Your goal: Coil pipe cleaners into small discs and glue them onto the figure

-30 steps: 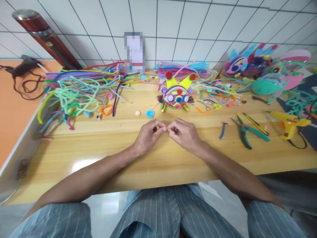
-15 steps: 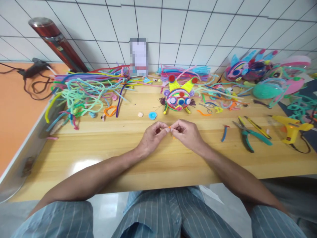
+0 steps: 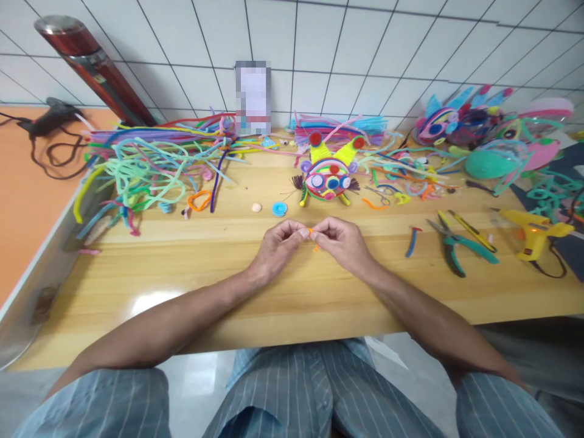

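My left hand [image 3: 277, 246] and my right hand [image 3: 343, 243] meet fingertip to fingertip over the wooden table [image 3: 196, 274], both pinching a short orange pipe-cleaner piece [image 3: 314, 233] between them. Most of that piece is hidden by the fingers. Just beyond the hands stands a round pipe-cleaner figure [image 3: 329, 174] with yellow horns, red dots and coloured discs. A small blue coil [image 3: 278, 209] and a pale bead [image 3: 256, 207] lie to its left.
A tangle of coloured pipe cleaners [image 3: 150, 164] covers the far left. Teal-handled pliers [image 3: 454, 246], a yellow cutter [image 3: 468, 230] and a yellow glue gun [image 3: 533, 232] lie at the right. More finished craft figures [image 3: 474, 128] sit far right. A black glue gun [image 3: 43, 120] rests on the orange surface.
The hands stay together on the orange piece, with the fingers shifting slightly. The view has swayed a little; nothing on the table has moved.
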Motion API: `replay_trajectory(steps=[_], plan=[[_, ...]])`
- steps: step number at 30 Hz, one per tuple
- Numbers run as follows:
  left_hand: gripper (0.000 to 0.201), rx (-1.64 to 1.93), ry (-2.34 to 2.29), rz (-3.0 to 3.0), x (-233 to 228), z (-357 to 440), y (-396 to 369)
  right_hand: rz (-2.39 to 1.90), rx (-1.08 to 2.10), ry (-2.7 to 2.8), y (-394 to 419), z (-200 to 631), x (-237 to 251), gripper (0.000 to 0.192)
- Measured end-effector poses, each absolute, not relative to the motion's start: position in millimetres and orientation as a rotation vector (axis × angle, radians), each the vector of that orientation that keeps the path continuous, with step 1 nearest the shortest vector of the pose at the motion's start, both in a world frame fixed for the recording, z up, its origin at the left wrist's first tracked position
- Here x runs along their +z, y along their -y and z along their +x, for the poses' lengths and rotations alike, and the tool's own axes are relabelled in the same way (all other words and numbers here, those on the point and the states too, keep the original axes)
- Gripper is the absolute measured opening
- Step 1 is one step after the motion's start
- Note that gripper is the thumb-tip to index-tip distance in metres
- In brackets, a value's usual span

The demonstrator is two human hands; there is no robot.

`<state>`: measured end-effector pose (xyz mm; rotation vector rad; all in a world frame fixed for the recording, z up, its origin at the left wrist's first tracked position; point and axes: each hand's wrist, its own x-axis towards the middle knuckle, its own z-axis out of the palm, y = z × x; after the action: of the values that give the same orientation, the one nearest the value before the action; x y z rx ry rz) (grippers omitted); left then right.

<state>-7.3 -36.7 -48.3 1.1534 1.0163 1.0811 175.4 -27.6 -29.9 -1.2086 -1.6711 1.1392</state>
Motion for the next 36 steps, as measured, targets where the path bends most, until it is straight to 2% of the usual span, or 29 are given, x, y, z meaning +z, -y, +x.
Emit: replay_trajectory(steps=[3, 7, 10, 16, 23, 30, 33, 36], plan=[[0.025, 1.059, -1.052, 1.378, -43.8, -10.6, 35.2, -1.213, 0.849, 1.870, 27.2, 179.5, -29.0, 0.012], [0.017, 1.065, -1.093, 1.562, -38.2, -13.9, 34.0, -1.141, 0.525, 2.085, 28.9, 182.1, -25.3, 0.015], [0.022, 1.117, -1.095, 1.396, -39.5, -11.2, 35.6, -1.152, 0.604, 2.010, 30.0, 178.9, -25.2, 0.011], [0.039, 1.031, -1.020, 0.906, -46.7, -2.6, 39.3, -1.226, 1.016, 1.714, 29.3, 173.0, -31.4, 0.013], [0.030, 0.991, -1.047, 1.397, -39.1, -14.3, 32.3, -1.226, 0.726, 1.976, 26.4, 183.4, -23.7, 0.010], [0.037, 1.055, -1.015, 0.989, -50.1, -4.9, 38.3, -1.220, 1.109, 1.697, 27.4, 175.9, -27.9, 0.019], [0.034, 1.064, -1.021, 1.027, -50.5, -3.2, 39.2, -1.240, 1.003, 1.720, 28.6, 174.9, -30.5, 0.014], [0.026, 1.034, -1.063, 1.338, -44.2, -8.4, 37.0, -1.201, 0.684, 1.929, 29.7, 178.2, -28.0, 0.014]])
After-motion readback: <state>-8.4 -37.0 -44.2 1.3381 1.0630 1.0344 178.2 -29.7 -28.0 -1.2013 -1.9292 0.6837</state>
